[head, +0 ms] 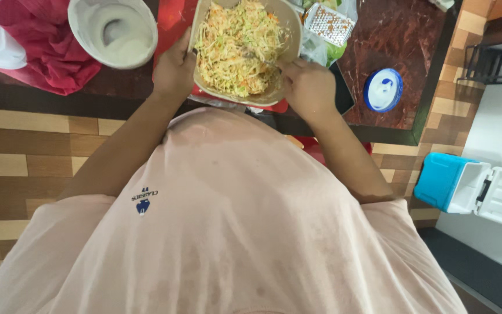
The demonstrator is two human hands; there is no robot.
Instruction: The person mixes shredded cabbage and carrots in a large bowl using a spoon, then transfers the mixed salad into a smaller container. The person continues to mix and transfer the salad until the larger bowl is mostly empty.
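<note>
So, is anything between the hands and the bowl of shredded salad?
Nothing visible. The left hand grips the bowl by its rim, and the right hand rests at the opposite rim, fingers reaching into the salad. The grater and white container sit off to the sides.

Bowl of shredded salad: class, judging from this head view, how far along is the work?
Done: the vegetables are already shredded and fill the bowl; a used grater lies behind it with orange bits on it. In hand: the left hand steadies the rim while the right hand works a utensil, mostly hidden, in the salad. Left: colours look patchy, so mixing probably isn't finished.
</note>
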